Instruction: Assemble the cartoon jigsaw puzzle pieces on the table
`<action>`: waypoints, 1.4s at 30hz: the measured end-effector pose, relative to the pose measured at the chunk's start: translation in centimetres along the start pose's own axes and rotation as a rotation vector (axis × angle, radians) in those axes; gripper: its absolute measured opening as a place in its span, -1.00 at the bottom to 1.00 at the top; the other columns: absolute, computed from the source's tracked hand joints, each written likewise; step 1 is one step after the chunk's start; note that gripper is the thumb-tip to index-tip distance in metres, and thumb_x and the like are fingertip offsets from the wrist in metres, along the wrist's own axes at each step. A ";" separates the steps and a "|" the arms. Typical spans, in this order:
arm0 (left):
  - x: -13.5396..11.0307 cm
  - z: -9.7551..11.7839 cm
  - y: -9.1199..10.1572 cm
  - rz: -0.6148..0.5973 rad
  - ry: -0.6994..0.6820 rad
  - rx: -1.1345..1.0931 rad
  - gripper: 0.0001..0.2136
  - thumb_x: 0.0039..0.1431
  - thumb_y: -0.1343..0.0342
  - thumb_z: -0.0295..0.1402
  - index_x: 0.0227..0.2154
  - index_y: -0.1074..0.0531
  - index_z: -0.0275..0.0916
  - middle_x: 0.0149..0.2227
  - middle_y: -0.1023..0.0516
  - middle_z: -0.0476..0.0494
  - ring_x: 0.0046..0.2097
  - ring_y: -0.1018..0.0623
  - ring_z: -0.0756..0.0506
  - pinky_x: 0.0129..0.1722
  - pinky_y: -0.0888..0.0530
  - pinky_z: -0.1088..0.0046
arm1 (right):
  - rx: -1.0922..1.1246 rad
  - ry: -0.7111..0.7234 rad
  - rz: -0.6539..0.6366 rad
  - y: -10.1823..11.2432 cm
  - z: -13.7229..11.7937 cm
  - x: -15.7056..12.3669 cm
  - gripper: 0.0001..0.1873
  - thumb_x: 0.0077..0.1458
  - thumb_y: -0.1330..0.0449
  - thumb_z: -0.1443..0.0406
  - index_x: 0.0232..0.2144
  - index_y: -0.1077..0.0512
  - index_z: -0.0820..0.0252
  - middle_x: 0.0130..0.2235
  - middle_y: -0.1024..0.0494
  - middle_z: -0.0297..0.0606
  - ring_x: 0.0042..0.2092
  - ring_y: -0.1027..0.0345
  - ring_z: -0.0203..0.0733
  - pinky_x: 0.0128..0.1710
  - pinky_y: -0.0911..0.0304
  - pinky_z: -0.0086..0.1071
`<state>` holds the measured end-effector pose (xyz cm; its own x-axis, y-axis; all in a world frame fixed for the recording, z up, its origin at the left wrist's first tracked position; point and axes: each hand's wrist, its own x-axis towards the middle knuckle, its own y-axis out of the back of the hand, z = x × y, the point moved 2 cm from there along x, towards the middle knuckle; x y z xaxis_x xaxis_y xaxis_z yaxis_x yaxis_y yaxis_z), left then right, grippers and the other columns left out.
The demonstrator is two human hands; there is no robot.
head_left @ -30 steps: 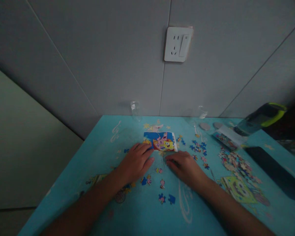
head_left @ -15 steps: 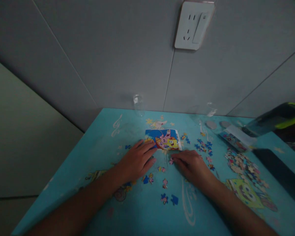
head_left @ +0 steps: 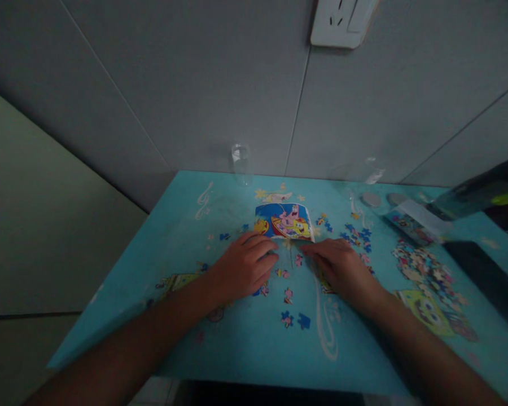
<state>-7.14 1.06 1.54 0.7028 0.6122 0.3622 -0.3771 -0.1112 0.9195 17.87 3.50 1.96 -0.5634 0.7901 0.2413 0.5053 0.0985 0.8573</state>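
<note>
Two bare hands rested low over the table, with the picture card just beyond the gap between them. The left hand had its fingers loosely bent at the card's near left corner; whether they gripped it, I could not tell. The right hand reached in from the other side, thumb and forefinger drawn near each other at the card's near right corner, though a pinch could not be made out. The card's long axis ran across, from the left hand's side to the right's, with its near edge facing both; neither hand was clearly the nearer. In the gap between the hands lay a pink puzzle piece, close to the right fingertips, and a pair of blue-and-pink pieces lay nearer the wearer. Beyond the right hand sat a cluster of blue pieces, and farther right of that hand spread a mixed pile of pieces, with a dark flat object past it. Well beyond the left hand stood a clear jar.
</note>
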 end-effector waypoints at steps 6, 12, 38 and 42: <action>0.1 0.4 -0.3 -0.086 -0.054 -0.014 -0.84 0.38 -0.07 -0.38 -0.09 -0.53 -0.20 -0.09 -0.55 -0.15 -0.01 -0.47 -0.15 0.09 -0.35 0.16 | -0.005 -0.002 -0.001 -0.2 0.2 0.1 -0.73 0.31 -0.10 0.33 -0.07 -0.57 0.06 -0.21 -0.66 -0.24 -0.18 -0.50 -0.11 -0.12 -0.29 -0.17; 0.0 0.6 -0.8 -0.029 -0.065 0.012 -0.87 0.38 -0.10 -0.36 -0.24 -0.54 -0.20 -0.13 -0.56 -0.10 -0.05 -0.47 -0.13 0.03 -0.34 0.21 | -0.017 0.018 -0.003 -0.2 -0.4 0.0 -0.76 0.31 -0.12 0.31 -0.09 -0.56 0.06 -0.21 -0.65 -0.25 -0.18 -0.48 -0.11 -0.11 -0.28 -0.16; 0.3 1.3 -1.5 -0.018 -0.044 -0.023 -0.84 0.41 -0.04 -0.38 -0.23 -0.54 -0.22 -0.20 -0.55 -0.11 -0.10 -0.47 -0.11 -0.02 -0.35 0.24 | 0.034 0.161 -0.116 -1.5 -3.3 -0.3 -0.89 0.25 -0.24 0.28 -0.21 -0.58 0.05 -0.16 -0.57 -0.23 -0.07 -0.41 -0.06 0.02 -0.25 -0.09; 0.4 1.2 -1.2 -0.013 -0.003 -0.033 -0.86 0.38 -0.06 -0.40 -0.20 -0.54 -0.23 -0.19 -0.54 -0.11 -0.10 -0.47 -0.12 -0.04 -0.35 0.23 | 0.144 0.085 -0.151 -0.9 -2.5 -0.2 -0.93 0.23 -0.24 0.31 -0.28 -0.56 0.08 -0.27 -0.60 -0.29 -0.17 -0.46 -0.12 -0.07 -0.31 -0.20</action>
<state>-5.67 0.50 0.72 0.7097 0.6112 0.3503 -0.3874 -0.0768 0.9187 15.89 1.72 2.31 -0.6898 0.7064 0.1584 0.4961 0.3020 0.8140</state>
